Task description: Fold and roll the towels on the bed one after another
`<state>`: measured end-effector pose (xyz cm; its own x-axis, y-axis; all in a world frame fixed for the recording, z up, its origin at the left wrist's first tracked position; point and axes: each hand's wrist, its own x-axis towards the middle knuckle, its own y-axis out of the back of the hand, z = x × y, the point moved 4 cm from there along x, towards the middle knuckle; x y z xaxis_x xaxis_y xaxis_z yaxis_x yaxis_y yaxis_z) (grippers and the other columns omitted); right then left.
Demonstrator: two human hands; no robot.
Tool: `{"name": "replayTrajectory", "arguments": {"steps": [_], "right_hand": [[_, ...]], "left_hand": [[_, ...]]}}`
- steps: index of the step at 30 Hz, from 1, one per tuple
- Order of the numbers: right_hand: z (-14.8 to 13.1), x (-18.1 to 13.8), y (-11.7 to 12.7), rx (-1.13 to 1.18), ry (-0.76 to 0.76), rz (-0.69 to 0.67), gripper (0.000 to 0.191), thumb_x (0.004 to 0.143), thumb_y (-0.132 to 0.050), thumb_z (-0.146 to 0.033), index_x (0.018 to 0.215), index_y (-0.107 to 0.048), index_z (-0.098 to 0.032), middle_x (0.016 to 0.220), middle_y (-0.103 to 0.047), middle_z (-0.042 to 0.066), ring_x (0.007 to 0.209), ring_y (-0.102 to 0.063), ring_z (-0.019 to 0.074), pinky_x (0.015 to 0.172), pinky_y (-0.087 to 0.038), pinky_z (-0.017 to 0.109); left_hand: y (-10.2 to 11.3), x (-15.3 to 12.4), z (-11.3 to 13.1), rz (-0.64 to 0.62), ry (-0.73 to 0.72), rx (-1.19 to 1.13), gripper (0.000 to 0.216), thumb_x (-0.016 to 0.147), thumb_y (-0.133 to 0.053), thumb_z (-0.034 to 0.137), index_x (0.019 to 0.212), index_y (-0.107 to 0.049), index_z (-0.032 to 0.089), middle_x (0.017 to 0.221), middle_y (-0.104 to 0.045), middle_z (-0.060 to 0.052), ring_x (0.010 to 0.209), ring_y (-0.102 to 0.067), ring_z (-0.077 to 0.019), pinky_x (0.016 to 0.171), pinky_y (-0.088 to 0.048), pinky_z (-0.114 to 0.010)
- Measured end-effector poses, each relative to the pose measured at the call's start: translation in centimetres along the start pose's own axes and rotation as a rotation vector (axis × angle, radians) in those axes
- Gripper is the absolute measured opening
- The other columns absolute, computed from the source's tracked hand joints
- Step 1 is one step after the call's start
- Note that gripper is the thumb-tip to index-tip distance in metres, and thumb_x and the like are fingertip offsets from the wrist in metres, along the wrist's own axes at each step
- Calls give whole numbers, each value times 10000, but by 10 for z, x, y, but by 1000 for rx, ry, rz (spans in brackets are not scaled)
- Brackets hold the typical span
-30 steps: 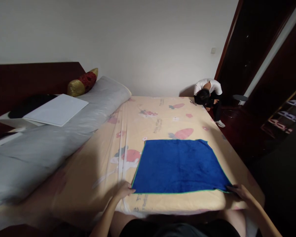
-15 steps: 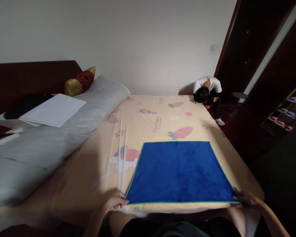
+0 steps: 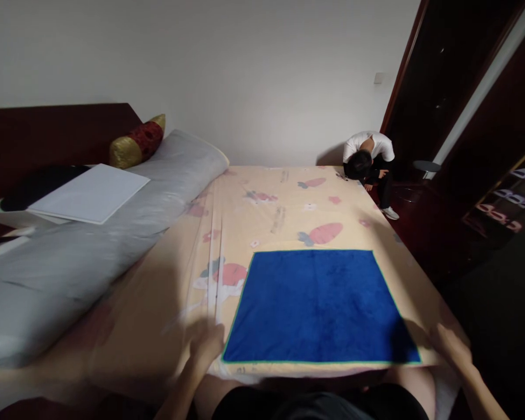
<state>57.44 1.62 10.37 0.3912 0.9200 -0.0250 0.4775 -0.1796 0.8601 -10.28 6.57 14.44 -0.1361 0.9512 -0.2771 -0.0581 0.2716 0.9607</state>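
A blue cloth [image 3: 319, 306] with a thin green edge lies spread flat on the bed, nearly square to my lap. Just left of its near left corner is my left hand [image 3: 207, 344], blurred, with its fingers loosely apart and nothing in them. Off the near right corner, a little apart from the cloth, my right hand [image 3: 450, 345] is held over the bed's edge, open and empty. A dark shadow falls across that corner of the cloth.
The bed [image 3: 166, 303] has a yellow sheet printed with carrots. Grey rolled bedding [image 3: 126, 227] bears a white board [image 3: 91, 192] and a red-gold pillow [image 3: 137, 143]. A bent-over person [image 3: 370, 154] sits at the far right corner, near a stool [image 3: 426, 167] and shoe rack [image 3: 501, 210].
Both hands have let go of the cloth's near corners. My right hand has moved away to the right; my left has risen slightly beside the edge. The cloth stays almost in place.
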Motion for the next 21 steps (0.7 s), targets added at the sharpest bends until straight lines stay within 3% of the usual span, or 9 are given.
{"name": "replayTrajectory", "arguments": {"steps": [2,4,7,10,14,21], "right_hand": [[-42,1,-20,-28,129,88,357,826,-400,-406,762,-713,-245,774,-726,139,748,-706,287,698,-555,426],[-101,-10,-58,-16,320,124,407,884,-360,-372,1017,-711,-214,1059,-718,154,1018,-672,303,900,-512,460],[-184,-44,-129,40,514,29,477,932,-314,-320,1308,-577,-188,1374,-571,103,1286,-512,244,1053,-426,413],[-228,-77,-182,36,594,-89,542,918,-299,-213,1443,-435,-208,1500,-422,64,1392,-375,207,1122,-339,408],[-228,-95,-203,-65,599,-173,592,894,-336,-180,1486,-345,-194,1541,-325,64,1437,-279,217,1165,-246,451],[-223,-94,-205,-106,584,-130,580,914,-330,-211,1494,-330,-227,1563,-268,41,1444,-258,224,1170,-228,461]], "left_hand": [[5,3,44,113,-104,-18,313,883,-420,179,1117,-629,200,1143,-675,-150,1055,-647,-260,893,-479,-394],[2,2,104,258,-287,-76,456,921,-332,182,1336,-517,222,1371,-562,-148,1249,-540,-249,1004,-438,-382],[-28,-8,192,323,-488,-115,597,891,-300,116,1476,-354,220,1536,-391,-58,1413,-348,-177,1116,-367,-346],[-68,-21,247,350,-624,-142,621,891,-304,121,1508,-283,184,1547,-360,-47,1430,-315,-176,1147,-341,-371],[-102,-28,258,354,-629,-157,635,898,-321,131,1520,-221,211,1543,-355,-40,1424,-329,-194,1163,-320,-436],[-103,-26,255,331,-599,-129,626,927,-298,172,1531,-148,239,1566,-305,-22,1441,-289,-197,1171,-305,-459]]}}
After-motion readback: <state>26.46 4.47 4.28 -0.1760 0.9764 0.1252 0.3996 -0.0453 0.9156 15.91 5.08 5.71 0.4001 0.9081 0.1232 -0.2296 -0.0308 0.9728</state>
